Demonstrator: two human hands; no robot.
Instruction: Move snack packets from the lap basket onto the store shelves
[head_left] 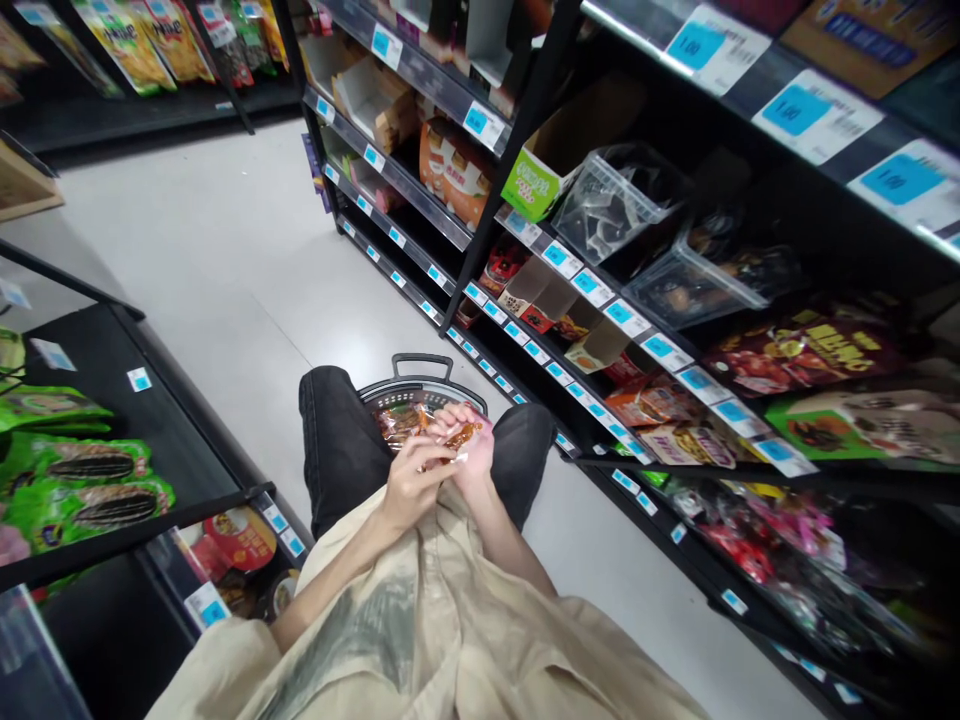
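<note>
A small snack packet [465, 434] in clear and orange-brown wrapping is between my two hands, over my lap. It lies in the palm of my right hand [480, 466], whose fingers curl around its far side. The fingers of my left hand [411, 490] pinch the packet's near left end. Just beyond my hands a dark shopping basket [367, 390] stands on the floor between my knees, its handle raised at the far side. Several shiny snack packets [397, 422] lie in it, partly hidden by my hands.
A tall shelf [480, 240] with price tags runs along the right, holding boxes, clear plastic bins [611, 205] and bagged snacks. Close on the left is a low black shelf [97, 350] with green snack bags [90, 490]. Pale floor [195, 220] stretches ahead between them.
</note>
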